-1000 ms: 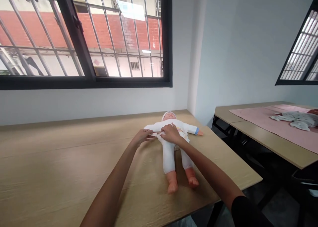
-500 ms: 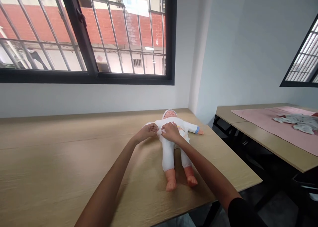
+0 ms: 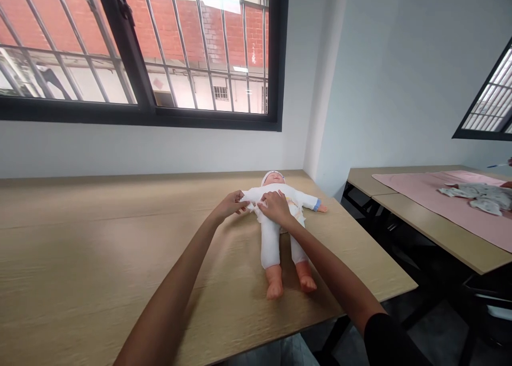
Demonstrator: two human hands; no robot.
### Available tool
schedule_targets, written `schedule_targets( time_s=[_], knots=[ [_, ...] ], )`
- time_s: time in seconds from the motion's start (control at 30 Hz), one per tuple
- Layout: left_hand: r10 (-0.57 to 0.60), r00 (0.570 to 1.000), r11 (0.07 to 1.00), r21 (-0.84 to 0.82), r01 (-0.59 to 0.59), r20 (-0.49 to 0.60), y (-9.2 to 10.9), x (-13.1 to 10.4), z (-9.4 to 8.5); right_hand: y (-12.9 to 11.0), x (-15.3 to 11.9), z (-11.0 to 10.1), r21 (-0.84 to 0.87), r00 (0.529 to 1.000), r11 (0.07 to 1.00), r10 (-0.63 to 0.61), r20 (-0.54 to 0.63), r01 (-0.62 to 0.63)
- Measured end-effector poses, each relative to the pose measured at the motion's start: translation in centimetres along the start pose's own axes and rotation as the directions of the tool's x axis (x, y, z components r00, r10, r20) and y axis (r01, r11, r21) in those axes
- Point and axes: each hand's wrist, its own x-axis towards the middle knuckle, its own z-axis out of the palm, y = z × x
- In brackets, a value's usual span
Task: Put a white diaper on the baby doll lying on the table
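Observation:
A baby doll (image 3: 270,243) in a white suit and white cap lies on its back on the wooden table, feet toward me. Around its waist is a white piece with ruffled edges, which looks like a diaper (image 3: 296,212), with a faint coloured print on its front. My left hand (image 3: 232,206) is beside the doll's hip, thumb and fingers pinched at the diaper's side edge. My right hand (image 3: 276,208) rests over the belly with curled fingers on the diaper's front near the same side. The doll's arm behind my left hand is partly hidden.
The wooden table (image 3: 100,259) runs along the wall under a barred window (image 3: 208,51). Across a gap at right stands another table with a pink cloth (image 3: 424,195) and grey-white baby clothes (image 3: 480,195). A pen (image 3: 497,166) shows at the far right edge.
My left hand has moved slightly left and up, farther from my right hand. My right hand stays on the diaper's front. The view has tilted down a little.

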Motion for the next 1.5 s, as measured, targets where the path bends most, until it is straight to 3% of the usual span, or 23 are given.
schedule_targets(
  time_s=[0.1, 0.2, 0.27, 0.33, 0.4, 0.47, 0.53, 0.63, 0.73, 0.87, 1.07, 1.23, 1.4, 1.5],
  knots=[
    [-0.016, 0.995, 1.000, 0.018, 0.014, 0.096, 0.2, -0.1, -0.6, -0.1, 0.5, -0.1, 0.007, 0.996, 0.998, 0.069, -0.051, -0.069],
    [-0.020, 0.967, 0.999, 0.044, 0.009, 0.254, 0.8, -0.3, -0.6, -0.6, 2.1, 0.0, -0.044, 0.990, 0.989, 0.142, 0.013, -0.141],
    [-0.014, 0.953, 1.000, 0.015, 0.010, 0.302, 1.2, -0.5, -0.1, -0.9, 3.6, 0.0, -0.075, 0.982, 0.983, 0.174, 0.069, -0.169],
    [-0.005, 0.960, 0.999, -0.032, 0.014, 0.278, 1.7, -0.7, 0.6, -0.8, 4.9, -0.2, -0.032, 0.985, 0.986, 0.164, 0.052, -0.163],
    [-0.003, 0.977, 0.997, -0.074, 0.019, 0.213, 2.1, -0.8, 1.3, -0.2, 5.7, -1.0, 0.094, 0.988, 0.986, 0.142, -0.057, -0.136],
    [-0.014, 0.989, 0.994, -0.104, 0.030, 0.150, 2.3, -0.8, 2.0, 1.1, 5.3, -2.2, 0.246, 0.969, 0.964, 0.154, -0.195, -0.104],
    [-0.028, 0.994, 0.989, -0.140, 0.043, 0.107, 2.4, -0.7, 2.4, 2.6, 4.0, -3.6, 0.376, 0.958, 0.926, 0.125, -0.258, -0.019],
    [-0.035, 0.998, 0.979, -0.197, 0.044, 0.051, 2.4, -0.5, 2.5, 4.1, 1.0, -5.0, 0.450, 0.980, 0.878, -0.090, -0.176, 0.162],
    [-0.047, 0.998, 0.979, -0.197, 0.054, 0.037, 2.6, -0.6, 2.2, 4.2, -1.3, -4.6, 0.327, 0.976, 0.920, -0.217, -0.030, 0.215],
    [-0.005, 0.999, 0.983, -0.184, 0.014, 0.050, 3.4, -1.1, 2.4, 3.4, -1.7, -2.3, 0.108, 0.979, 0.978, -0.189, 0.083, 0.179],
    [0.074, 0.997, 0.981, -0.178, -0.072, 0.008, 3.7, -1.2, 5.1, 2.9, -1.6, -0.3, 0.010, 0.977, 0.977, -0.211, 0.019, 0.211],
    [0.195, 0.956, 0.981, 0.056, -0.187, -0.219, 3.6, -0.7, 7.1, 2.8, -2.6, 0.5, 0.022, 0.982, 0.991, -0.128, -0.136, 0.132],
    [0.258, 0.950, 0.961, 0.147, -0.234, -0.173, 3.6, -0.4, 7.3, 5.1, -4.3, -0.3, 0.100, 0.949, 0.984, -0.115, -0.292, 0.150],
    [0.290, 0.945, 0.950, 0.164, -0.265, -0.153, 3.5, -0.5, 7.2, 8.2, -5.3, -0.9, 0.246, 0.896, 0.965, 0.026, -0.442, 0.094]
  ],
)
